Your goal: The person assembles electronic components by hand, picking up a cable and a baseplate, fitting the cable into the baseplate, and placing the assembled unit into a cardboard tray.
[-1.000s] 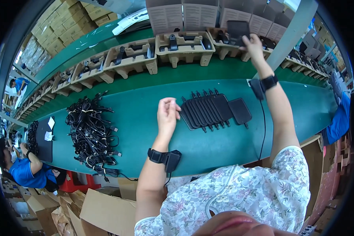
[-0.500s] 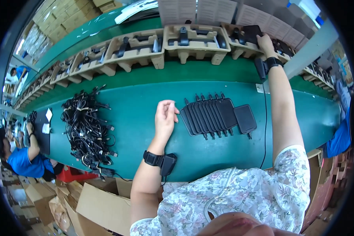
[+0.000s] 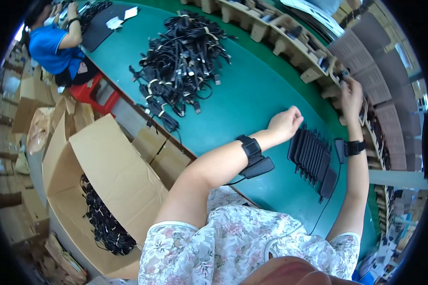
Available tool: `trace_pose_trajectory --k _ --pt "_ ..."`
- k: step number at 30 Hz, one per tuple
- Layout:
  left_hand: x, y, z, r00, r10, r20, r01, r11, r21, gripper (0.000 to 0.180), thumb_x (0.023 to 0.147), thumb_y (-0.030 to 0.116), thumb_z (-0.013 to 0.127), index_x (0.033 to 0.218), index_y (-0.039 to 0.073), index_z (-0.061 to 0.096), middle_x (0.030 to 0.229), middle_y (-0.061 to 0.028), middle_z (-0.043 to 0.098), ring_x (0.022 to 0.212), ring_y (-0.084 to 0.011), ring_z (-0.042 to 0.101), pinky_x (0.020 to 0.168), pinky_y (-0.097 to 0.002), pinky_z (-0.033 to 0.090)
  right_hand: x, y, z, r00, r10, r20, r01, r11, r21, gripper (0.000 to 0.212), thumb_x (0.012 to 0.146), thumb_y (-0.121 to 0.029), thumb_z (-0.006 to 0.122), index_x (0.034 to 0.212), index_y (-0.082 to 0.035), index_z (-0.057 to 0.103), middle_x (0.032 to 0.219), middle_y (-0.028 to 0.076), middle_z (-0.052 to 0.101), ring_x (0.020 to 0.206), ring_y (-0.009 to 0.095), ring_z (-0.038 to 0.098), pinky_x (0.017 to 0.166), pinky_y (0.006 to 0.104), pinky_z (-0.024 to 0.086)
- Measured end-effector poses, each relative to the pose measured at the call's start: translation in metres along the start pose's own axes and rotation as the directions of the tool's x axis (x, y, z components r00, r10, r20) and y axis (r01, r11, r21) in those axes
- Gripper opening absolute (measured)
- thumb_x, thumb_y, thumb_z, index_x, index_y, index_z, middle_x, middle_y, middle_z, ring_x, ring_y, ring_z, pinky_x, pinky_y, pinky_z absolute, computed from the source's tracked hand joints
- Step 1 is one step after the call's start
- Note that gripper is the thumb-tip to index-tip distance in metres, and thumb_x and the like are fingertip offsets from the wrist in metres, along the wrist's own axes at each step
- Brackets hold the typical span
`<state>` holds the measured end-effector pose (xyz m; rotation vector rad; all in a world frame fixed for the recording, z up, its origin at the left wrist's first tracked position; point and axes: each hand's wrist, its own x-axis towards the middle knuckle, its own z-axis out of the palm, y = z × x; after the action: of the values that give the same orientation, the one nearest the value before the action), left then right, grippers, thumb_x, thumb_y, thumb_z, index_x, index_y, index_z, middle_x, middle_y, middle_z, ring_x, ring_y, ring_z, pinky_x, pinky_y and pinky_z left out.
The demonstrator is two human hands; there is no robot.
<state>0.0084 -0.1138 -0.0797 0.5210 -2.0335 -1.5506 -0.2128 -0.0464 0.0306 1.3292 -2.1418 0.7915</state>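
My left hand [image 3: 286,124] hovers over the green table with its fingers curled in and nothing visible in them. Just beside it lies an overlapping row of flat black rectangular devices [image 3: 310,151] with short plug-like stubs on their ends. My right hand [image 3: 352,100] reaches to the row of moulded brown cardboard trays [image 3: 314,73] along the far side. Its fingers are drawn together at one tray's edge, next to small dark parts; whatever is between the fingertips is hidden. Both wrists wear black straps with small boxes and cables.
A large heap of bundled black cables [image 3: 183,61] covers the left of the green table [image 3: 252,85]. An open cardboard box [image 3: 114,156] with more cables stands below the edge. A co-worker in a blue shirt [image 3: 52,47] sits far left near a red stool [image 3: 95,95]. A metal post [image 3: 399,179] stands at right.
The view has swung to the left, bringing the open box into sight. My right hand has moved from a flat black device in one tray to another spot along the tray row.
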Motion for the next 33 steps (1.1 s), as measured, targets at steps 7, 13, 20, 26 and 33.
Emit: trace_pose_trajectory --k 7,13,20,26,33 --pt "0.007 -0.026 0.023 0.989 0.148 -0.023 -0.144 0.983 0.115 0.014 0.085 0.018 0.048 0.092 0.006 0.051 0.082 -0.0165 0.061 0.076 -0.0353 0.059 0.065 -0.0435 0.046 0.052 -0.228 0.08 0.826 -0.563 0.022 0.52 0.776 0.356 0.02 0.086 -0.016 0.055 0.103 -0.004 0.057 0.105 0.013 0.055 0.1 0.029 0.053 0.084 0.0351 0.043" --pt "0.001 -0.016 0.022 0.957 0.291 0.018 -0.29 0.944 0.157 0.02 0.084 0.019 0.047 0.095 0.005 0.055 0.086 -0.0173 0.061 0.082 -0.0339 0.059 0.065 -0.0425 0.047 0.088 -0.323 0.156 0.757 -0.651 -0.046 0.643 0.731 0.229 0.038 0.08 -0.028 0.063 0.114 -0.015 0.053 0.12 0.011 0.048 0.108 0.031 0.049 0.093 0.0387 0.039" --pt "-0.006 -0.008 0.017 0.908 0.416 -0.055 -0.411 0.908 0.078 0.02 0.084 0.018 0.047 0.095 0.005 0.057 0.086 -0.0171 0.061 0.08 -0.0319 0.059 0.064 -0.0424 0.047 0.105 -0.305 0.19 0.664 -0.528 0.529 0.286 0.834 0.473 0.056 0.071 -0.034 0.068 0.123 -0.023 0.048 0.125 0.011 0.04 0.114 0.033 0.041 0.098 0.0414 0.036" --pt "0.0 0.001 0.007 0.958 0.1 0.269 -0.156 0.968 0.197 0.021 0.083 0.02 0.05 0.097 0.005 0.057 0.092 -0.0174 0.06 0.085 -0.0329 0.058 0.066 -0.0426 0.047 0.048 -0.236 0.113 0.553 -0.556 0.62 0.393 0.831 0.394 0.061 0.071 -0.031 0.068 0.127 -0.022 0.044 0.121 0.014 0.038 0.113 0.034 0.041 0.096 0.0413 0.037" --pt "0.002 -0.029 0.031 0.907 0.421 -0.001 -0.399 0.86 0.318 0.02 0.082 0.014 0.051 0.099 0.007 0.057 0.088 -0.0162 0.062 0.086 -0.0317 0.06 0.071 -0.0408 0.047 -0.018 -0.187 0.044 0.339 -0.515 0.787 0.275 0.854 0.44 0.058 0.076 -0.031 0.065 0.129 -0.019 0.042 0.125 0.016 0.044 0.109 0.033 0.048 0.091 0.0384 0.041"
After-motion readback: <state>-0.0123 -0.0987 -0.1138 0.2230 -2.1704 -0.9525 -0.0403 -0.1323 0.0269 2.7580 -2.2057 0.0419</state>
